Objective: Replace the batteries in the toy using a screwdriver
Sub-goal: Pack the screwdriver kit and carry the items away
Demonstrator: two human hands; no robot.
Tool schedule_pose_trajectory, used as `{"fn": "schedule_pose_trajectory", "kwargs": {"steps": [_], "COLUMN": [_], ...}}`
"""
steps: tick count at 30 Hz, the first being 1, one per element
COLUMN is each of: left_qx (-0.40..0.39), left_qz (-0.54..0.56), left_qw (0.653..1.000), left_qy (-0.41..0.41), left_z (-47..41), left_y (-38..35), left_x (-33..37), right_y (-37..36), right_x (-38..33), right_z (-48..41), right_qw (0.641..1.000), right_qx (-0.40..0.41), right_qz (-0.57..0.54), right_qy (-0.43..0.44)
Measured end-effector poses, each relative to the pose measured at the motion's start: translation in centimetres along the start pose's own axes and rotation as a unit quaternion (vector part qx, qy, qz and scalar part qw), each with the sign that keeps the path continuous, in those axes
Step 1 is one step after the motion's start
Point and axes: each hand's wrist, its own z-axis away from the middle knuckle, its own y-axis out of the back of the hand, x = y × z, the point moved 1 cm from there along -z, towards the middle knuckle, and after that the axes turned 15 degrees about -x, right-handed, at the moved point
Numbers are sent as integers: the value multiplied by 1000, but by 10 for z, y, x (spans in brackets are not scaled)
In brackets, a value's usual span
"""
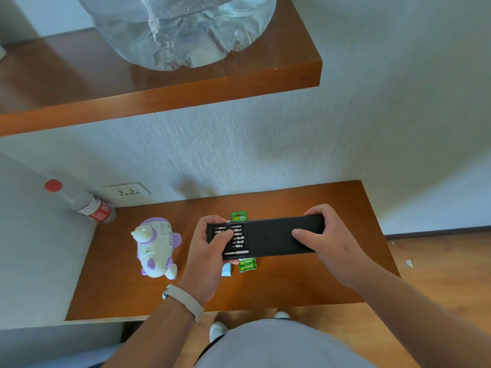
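Nearest, the left hand (210, 245), with a pale band on the wrist, has its grip clamped on the pulled-out inner tray (231, 239) of a black oblong screwdriver case (271, 237): thumb on top, fingers curled beneath. The right hand (329, 243) has its grip clamped on the case's outer sleeve, fingers hooked over the far edge and thumb flat on the lid. The case is held over the brown wooden table (292, 285), its long axis running left to right and its open end pointing left. It looks stiff, smooth and light, and the loose bits could spill if it tips, so it is best kept level. The slim silver screwdriver shaft (236, 252) lies in the tray's nearest slot, parallel to the case; a fingertip pinch at its middle should lift it.

Just under the case's near edge lie a green pack of batteries (247, 264) and a small pale-blue item (226, 269); a second green battery pack (239, 217) shows past its far edge. Left of the case and apart from it, the white-and-purple plastic toy (155, 248) sits on the table, long axis roughly near to far, purple-padded feet nearest. It looks hard, hollow, rounded and liable to roll; hold it round the body. Its battery door is not visible.

Further left of the case stands a red-capped bottle (90, 205) beside a wall socket (127, 192); far beyond, a wooden shelf (186, 94) carries a clear water jug (180, 30)
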Motion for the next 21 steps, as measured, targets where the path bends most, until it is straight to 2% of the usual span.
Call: {"fn": "schedule_pose_trajectory", "kwargs": {"steps": [12, 15, 21], "left_qx": [14, 18, 8], "left_qz": [-12, -21, -30], "left_qw": [1000, 1000, 999], "left_qy": [6, 3, 6], "left_z": [-6, -6, -6], "left_y": [7, 8, -2], "left_x": [-4, -5, -5], "right_y": [-14, -19, -38], "right_x": [-3, -7, -14], "right_z": [-8, -10, -14], "right_qw": [1000, 999, 999], "right_qx": [-1, -15, -47], "right_qz": [2, -38, -28], "right_qy": [-2, 5, 2]}}
